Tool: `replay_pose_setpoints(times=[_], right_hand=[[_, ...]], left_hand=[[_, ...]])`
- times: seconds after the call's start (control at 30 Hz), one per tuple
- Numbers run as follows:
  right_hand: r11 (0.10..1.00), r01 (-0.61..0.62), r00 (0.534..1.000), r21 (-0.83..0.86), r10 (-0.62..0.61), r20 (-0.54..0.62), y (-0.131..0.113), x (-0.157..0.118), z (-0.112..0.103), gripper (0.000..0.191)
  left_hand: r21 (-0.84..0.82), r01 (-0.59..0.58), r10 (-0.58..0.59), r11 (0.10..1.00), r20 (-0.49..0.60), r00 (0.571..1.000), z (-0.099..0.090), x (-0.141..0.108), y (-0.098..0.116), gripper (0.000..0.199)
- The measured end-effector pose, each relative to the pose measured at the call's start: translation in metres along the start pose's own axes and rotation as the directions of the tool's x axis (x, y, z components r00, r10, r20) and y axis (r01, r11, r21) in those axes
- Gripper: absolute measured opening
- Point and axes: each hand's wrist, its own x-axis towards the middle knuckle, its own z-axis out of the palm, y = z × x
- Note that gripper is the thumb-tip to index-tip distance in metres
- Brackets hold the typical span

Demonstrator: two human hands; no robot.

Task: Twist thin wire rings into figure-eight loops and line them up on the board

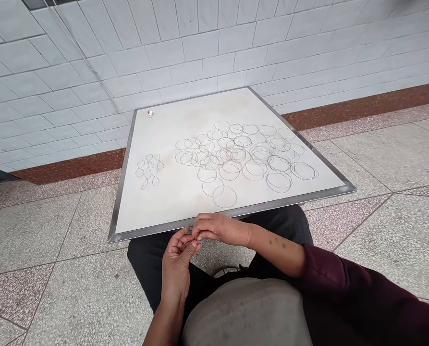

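Close to my lap, just in front of the table's near edge, both hands meet with pinched fingertips. My left hand (178,259) is closed on a thin wire (196,238); most of the wire is hidden by the fingers. From the right, my right hand (216,227) pinches the same wire, its fingertips touching those of the left. On the white tabletop (153,211) beyond lie many thin wire rings (279,181), overlapping in a loose spread. Left of them rests a small group of twisted wire loops (149,166).
A small white and red object (150,114) sits at the table's far left corner. The table has a grey metal rim (228,212) and stands near a white tiled wall (207,45). Speckled stone floor (409,240) surrounds it. My knees are under the near edge.
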Motion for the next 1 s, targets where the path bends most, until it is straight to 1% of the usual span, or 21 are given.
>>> replay_pose_setpoints(times=[0.13,0.27,0.33,0.47,0.57,0.77,1.0], right_hand=[[1.000,-0.011,1.000,0.020,0.011,0.003,-0.0017,-0.0004,0.0003,0.014],[1.000,-0.021,0.999,0.022,0.020,0.038,-0.0042,-0.0023,0.0006,0.015],[1.000,-0.012,0.998,0.014,0.011,0.055,-0.0048,-0.0030,0.0008,0.016],[0.999,0.002,0.998,-0.040,0.000,0.062,-0.0048,-0.0023,0.0018,0.014],[0.998,0.005,0.999,-0.063,-0.002,0.046,-0.0052,-0.0010,0.0027,0.014],[0.998,0.010,0.999,-0.058,-0.007,0.045,-0.0050,-0.0003,0.0039,0.014],[0.999,0.014,1.000,-0.048,-0.012,0.026,-0.0064,-0.0011,0.0047,0.010]], left_hand=[[0.051,-0.002,0.003,0.999,-0.004,1.000,0.0000,-0.0001,-0.0005,0.044],[0.119,0.001,0.001,0.993,-0.016,1.000,-0.0012,0.0000,-0.0017,0.046],[0.132,-0.018,0.020,0.991,-0.016,1.000,-0.0018,0.0005,-0.0025,0.044],[0.101,-0.063,0.062,0.993,0.013,0.998,-0.0019,0.0024,-0.0042,0.040],[0.066,-0.067,0.066,0.996,0.019,0.998,-0.0010,0.0030,-0.0050,0.040],[0.079,-0.062,0.061,0.995,0.008,0.998,0.0019,0.0022,-0.0056,0.041],[0.051,-0.098,0.100,0.994,-0.028,0.995,0.0024,0.0018,-0.0082,0.045]])
